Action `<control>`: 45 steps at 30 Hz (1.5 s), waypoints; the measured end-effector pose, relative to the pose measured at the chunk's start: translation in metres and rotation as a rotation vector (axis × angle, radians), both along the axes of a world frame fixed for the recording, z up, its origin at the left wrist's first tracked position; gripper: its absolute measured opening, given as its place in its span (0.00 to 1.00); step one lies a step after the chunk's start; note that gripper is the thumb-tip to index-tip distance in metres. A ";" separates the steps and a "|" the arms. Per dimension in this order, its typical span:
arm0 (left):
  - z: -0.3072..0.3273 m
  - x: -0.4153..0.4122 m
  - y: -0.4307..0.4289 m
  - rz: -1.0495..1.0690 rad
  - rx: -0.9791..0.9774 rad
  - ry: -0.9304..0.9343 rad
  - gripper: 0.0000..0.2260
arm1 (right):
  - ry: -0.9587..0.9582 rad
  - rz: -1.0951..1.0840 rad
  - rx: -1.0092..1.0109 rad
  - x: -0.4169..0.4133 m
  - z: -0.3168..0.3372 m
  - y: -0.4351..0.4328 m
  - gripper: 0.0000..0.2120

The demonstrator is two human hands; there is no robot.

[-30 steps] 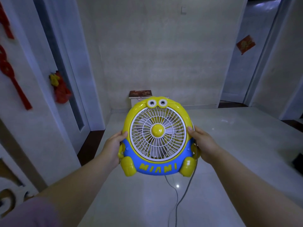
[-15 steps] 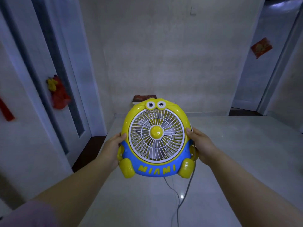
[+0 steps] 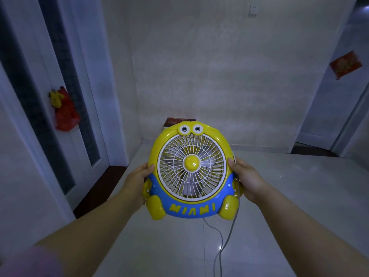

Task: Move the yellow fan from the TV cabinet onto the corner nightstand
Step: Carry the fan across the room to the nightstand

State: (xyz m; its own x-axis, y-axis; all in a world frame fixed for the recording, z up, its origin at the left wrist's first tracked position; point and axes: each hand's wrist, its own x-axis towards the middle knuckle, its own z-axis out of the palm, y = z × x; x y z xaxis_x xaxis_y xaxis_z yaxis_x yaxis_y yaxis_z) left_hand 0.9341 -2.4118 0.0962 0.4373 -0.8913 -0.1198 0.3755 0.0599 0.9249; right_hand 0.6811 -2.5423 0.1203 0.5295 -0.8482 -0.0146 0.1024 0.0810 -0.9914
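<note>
Your left hand [image 3: 137, 179] clamps the fan [image 3: 192, 170] on its left edge, thumb on the yellow rim beside the white grille. Your right hand [image 3: 246, 179] presses the opposite edge the same way, thumb forward on the rim. The hands sit well apart with the fan between them, and both arms reach out in front of you.

You hold the fan upright in the air above the floor [image 3: 289, 196], its face toward you: two googly eyes on top, a yellow hub at the centre of the grille, a blue lower band reading MIAMI, and a yellow foot at each bottom corner. Its grey cord [image 3: 221, 242] hangs from the underside and trails down toward the bottom of the view; a second strand runs down past the right foot.

Just behind the fan's top, against the far wall, a low nightstand [image 3: 180, 121] shows, mostly hidden by the fan. On the left a door [image 3: 83, 108] carries a red and yellow ornament [image 3: 63, 110]. To the right, another door bears a red paper [image 3: 345, 63].
</note>
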 end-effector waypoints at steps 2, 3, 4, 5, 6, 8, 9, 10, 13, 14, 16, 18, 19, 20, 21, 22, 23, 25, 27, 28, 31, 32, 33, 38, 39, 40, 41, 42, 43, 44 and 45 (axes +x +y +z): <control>-0.003 0.000 -0.011 0.004 0.010 0.013 0.10 | 0.003 0.018 0.008 0.001 -0.003 -0.014 0.16; -0.004 0.002 -0.017 0.011 0.016 0.019 0.11 | 0.002 0.026 0.019 0.003 -0.005 -0.020 0.16; -0.005 0.003 -0.021 0.022 0.023 0.022 0.12 | 0.002 0.027 0.024 0.005 -0.007 -0.026 0.16; -0.005 0.005 -0.027 0.030 0.023 0.025 0.12 | 0.000 0.029 0.030 0.007 -0.007 -0.031 0.16; -0.006 0.007 -0.032 0.039 0.025 0.027 0.12 | -0.001 0.027 0.034 0.010 -0.009 -0.038 0.16; -0.010 0.015 -0.044 0.046 0.025 0.027 0.11 | -0.004 0.035 0.043 0.018 -0.013 -0.051 0.16; -0.011 0.019 -0.051 0.040 0.026 0.025 0.12 | -0.002 0.039 0.051 0.023 -0.014 -0.056 0.16; -0.013 0.023 -0.056 0.044 0.027 0.023 0.11 | -0.002 0.039 0.049 0.026 -0.016 -0.062 0.16; -0.017 0.036 -0.077 0.037 0.029 0.031 0.10 | -0.011 0.040 0.058 0.039 -0.021 -0.080 0.16; -0.018 0.038 -0.078 0.043 0.031 0.027 0.10 | -0.004 0.040 0.054 0.040 -0.022 -0.081 0.16; -0.025 0.058 -0.107 0.035 0.038 0.032 0.10 | 0.000 0.018 0.057 0.059 -0.028 -0.109 0.17; -0.027 0.068 -0.121 0.022 0.042 0.046 0.10 | 0.002 0.026 0.062 0.069 -0.027 -0.121 0.17; -0.026 0.077 -0.133 0.019 0.046 0.049 0.09 | 0.000 0.020 0.068 0.078 -0.028 -0.132 0.17; -0.027 0.085 -0.143 0.015 0.044 0.049 0.09 | -0.007 0.015 0.074 0.085 -0.028 -0.142 0.16; -0.026 0.093 -0.152 0.014 0.051 0.049 0.10 | -0.009 0.012 0.077 0.092 -0.026 -0.148 0.16; -0.024 0.105 -0.167 0.009 0.052 0.044 0.10 | -0.016 0.011 0.075 0.103 -0.024 -0.161 0.16; -0.022 0.110 -0.174 0.003 0.050 0.037 0.11 | -0.016 0.001 0.070 0.108 -0.023 -0.166 0.16; -0.017 0.134 -0.202 -0.029 0.044 0.023 0.13 | -0.026 -0.025 0.056 0.127 -0.018 -0.189 0.16; -0.014 0.152 -0.225 -0.047 0.038 0.009 0.14 | -0.030 -0.049 0.048 0.143 -0.013 -0.208 0.16; -0.013 0.161 -0.238 -0.054 0.035 0.007 0.13 | -0.029 -0.061 0.042 0.151 -0.013 -0.219 0.16; -0.012 0.184 -0.268 -0.071 0.032 0.018 0.11 | -0.024 -0.091 0.037 0.172 -0.011 -0.244 0.16; -0.011 0.193 -0.279 -0.080 0.032 0.016 0.11 | -0.025 -0.103 0.032 0.181 -0.012 -0.254 0.15; -0.012 0.201 -0.287 -0.087 0.033 0.017 0.11 | -0.025 -0.112 0.030 0.187 -0.013 -0.261 0.15; -0.012 0.234 -0.324 -0.121 0.039 0.008 0.12 | -0.041 -0.140 0.030 0.217 -0.021 -0.290 0.15; -0.011 0.240 -0.331 -0.124 0.041 0.001 0.13 | -0.050 -0.143 0.031 0.221 -0.023 -0.294 0.15; -0.011 0.245 -0.338 -0.124 0.046 -0.006 0.13 | -0.056 -0.146 0.033 0.226 -0.025 -0.299 0.15; -0.011 0.249 -0.343 -0.120 0.052 -0.010 0.14 | -0.061 -0.149 0.035 0.230 -0.026 -0.303 0.15; -0.011 0.254 -0.350 -0.116 0.058 -0.014 0.14 | -0.061 -0.152 0.037 0.235 -0.026 -0.309 0.15; -0.011 0.258 -0.355 -0.117 0.062 -0.013 0.14 | -0.061 -0.150 0.037 0.238 -0.026 -0.313 0.15; -0.011 0.261 -0.360 -0.118 0.069 -0.013 0.15 | -0.058 -0.150 0.036 0.241 -0.027 -0.318 0.15; -0.012 0.265 -0.367 -0.122 0.073 -0.011 0.15 | -0.052 -0.144 0.036 0.244 -0.028 -0.325 0.15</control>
